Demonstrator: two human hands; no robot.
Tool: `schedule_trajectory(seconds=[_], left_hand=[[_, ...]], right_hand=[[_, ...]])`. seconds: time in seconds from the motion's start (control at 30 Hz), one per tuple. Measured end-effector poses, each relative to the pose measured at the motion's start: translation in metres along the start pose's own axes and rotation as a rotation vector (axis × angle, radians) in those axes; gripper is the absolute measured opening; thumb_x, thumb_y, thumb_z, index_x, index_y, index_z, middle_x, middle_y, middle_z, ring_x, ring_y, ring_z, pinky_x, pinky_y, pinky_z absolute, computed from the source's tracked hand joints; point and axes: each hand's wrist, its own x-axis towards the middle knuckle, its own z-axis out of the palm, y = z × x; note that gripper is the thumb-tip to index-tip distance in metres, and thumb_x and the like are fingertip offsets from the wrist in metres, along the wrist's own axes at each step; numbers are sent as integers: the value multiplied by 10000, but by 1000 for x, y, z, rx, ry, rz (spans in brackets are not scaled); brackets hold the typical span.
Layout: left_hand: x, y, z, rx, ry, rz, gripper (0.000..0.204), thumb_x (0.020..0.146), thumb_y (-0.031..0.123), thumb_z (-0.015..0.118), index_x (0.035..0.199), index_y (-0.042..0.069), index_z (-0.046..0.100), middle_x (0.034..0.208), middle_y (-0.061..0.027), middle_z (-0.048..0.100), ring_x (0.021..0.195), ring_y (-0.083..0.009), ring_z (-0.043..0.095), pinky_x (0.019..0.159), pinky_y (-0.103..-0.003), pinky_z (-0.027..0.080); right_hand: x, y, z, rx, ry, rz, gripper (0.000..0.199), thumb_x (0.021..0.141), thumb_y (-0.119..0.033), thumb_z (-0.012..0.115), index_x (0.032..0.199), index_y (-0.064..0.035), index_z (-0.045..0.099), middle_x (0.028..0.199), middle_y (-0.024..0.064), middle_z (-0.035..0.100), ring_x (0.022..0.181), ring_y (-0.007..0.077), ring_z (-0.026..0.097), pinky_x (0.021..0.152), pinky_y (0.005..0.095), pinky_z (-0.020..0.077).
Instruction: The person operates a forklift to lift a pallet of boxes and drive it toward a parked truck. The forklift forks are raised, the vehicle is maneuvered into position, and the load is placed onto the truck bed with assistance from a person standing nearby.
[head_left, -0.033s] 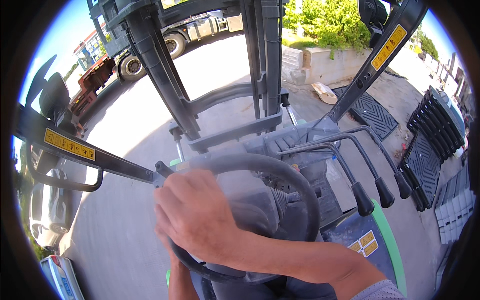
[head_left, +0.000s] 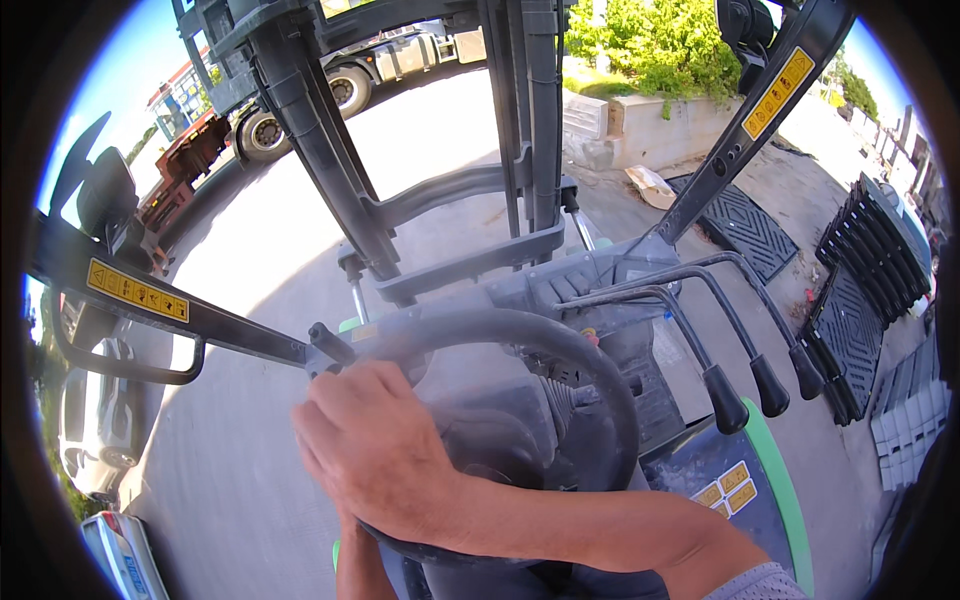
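A black steering wheel (head_left: 590,365) stands in front of me. My right arm reaches across from the lower right, and my right hand (head_left: 375,445) is closed around the wheel's left rim. Its fingers curl away from view. My left forearm (head_left: 360,570) rises from the lower edge toward the same part of the rim. Behind the right hand, my left hand is hidden, so its fingers do not show. Just beyond the knuckles a short black lever (head_left: 330,342) sticks out beside the wheel.
A forklift mast (head_left: 320,150) rises ahead. Right of the wheel stand three black-knobbed control levers (head_left: 727,395). Outside are a truck (head_left: 350,85), a white car (head_left: 100,415), a low wall (head_left: 670,130) and stacked black panels (head_left: 870,250). Frame posts (head_left: 220,320) slant up on both sides.
My right hand has shifted slightly down and left along with the wheel's rim. More of the short black lever shows above it. The surroundings look the same.
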Motion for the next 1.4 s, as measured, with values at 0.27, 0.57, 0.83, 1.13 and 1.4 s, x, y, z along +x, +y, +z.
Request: schedule_trajectory(seconds=[0.27,0.57,0.83,1.13,1.4], left_hand=[[-7,9,12,210,111,52,336,989,257,600,755,18,638,632,-13,549,526,-116,499,469,-313,367],[-14,23,42,256,158,42,315,976,256,581,829,-6,676,629,-54,594,565,-134,554,505,-326,420],[-19,35,53,324,85,-50,343,992,283,568,905,-24,695,701,-60,639,638,-138,583,580,-340,471],[-22,26,61,335,75,4,418,1063,336,539,940,-34,690,711,-82,642,664,-154,558,622,-362,477],[-28,32,63,415,65,71,406,1073,321,530,939,-33,677,693,-79,613,669,-124,514,611,-353,461]], right_hand=[[-82,-33,-18,204,-324,-73,184,876,-120,679,1021,-7,671,1012,93,600,999,276,626,927,392,479],[-102,82,-230,-140,-44,158,289,780,9,735,1062,-20,682,1032,114,707,949,323,693,836,417,562],[-133,149,-323,-667,-106,291,234,983,-48,544,1161,55,657,1154,196,700,1037,376,669,939,461,524],[-198,169,-305,-423,105,430,330,1082,-118,437,1298,88,579,1276,266,641,1085,398,658,945,449,557],[-246,166,-306,-439,93,438,366,1104,-147,393,1350,82,539,1320,262,606,1068,340,648,845,404,580]])
